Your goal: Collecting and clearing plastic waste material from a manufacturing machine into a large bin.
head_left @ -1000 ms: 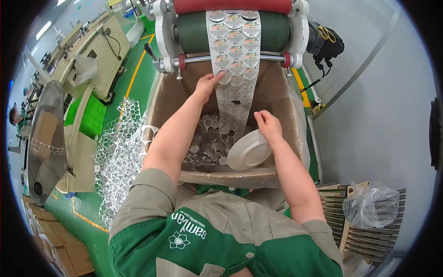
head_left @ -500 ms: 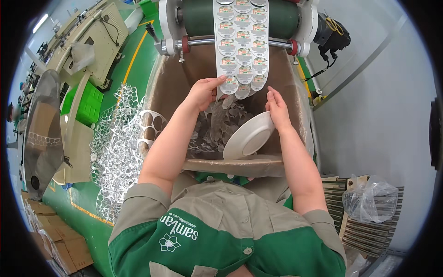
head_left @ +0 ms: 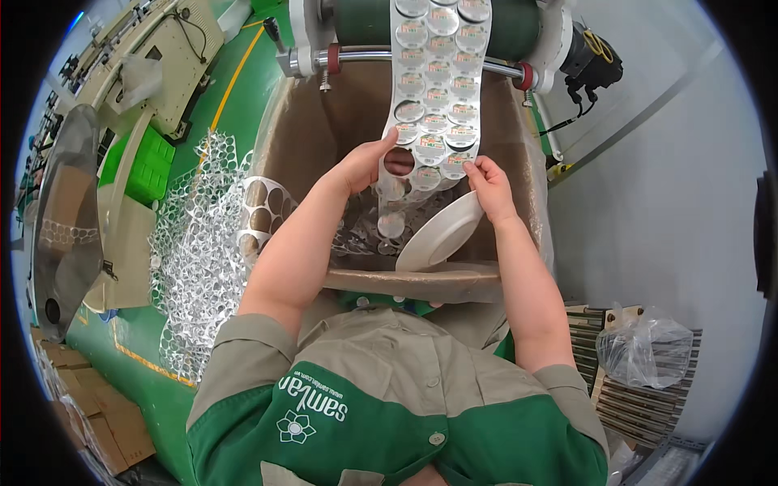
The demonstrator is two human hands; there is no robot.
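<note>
The fingers of the left hand are closed on the left edge of the foil strip, thumb in front beside an empty round hole in the strip; the fingers of the right hand pinch its lower right corner, where a printed round lid still sits. That strip of round lids hangs from the green roller down into the cardboard box.

A second ago the left hand reached high up the strip while the right hand hovered low, just above the white plate. Since then both hands have come together at the strip's lower end, and the view has closed in on the box. By my reading, the work has moved from feeding the strip to pressing lids out of it.

Relative to the box: the plate leans tilted inside its near wall, below the right hand; loose lids lie on its bottom behind the plate; punched-out foil scrap spills over its left wall onto the green floor; a clear plastic bag lies to its right.
</note>
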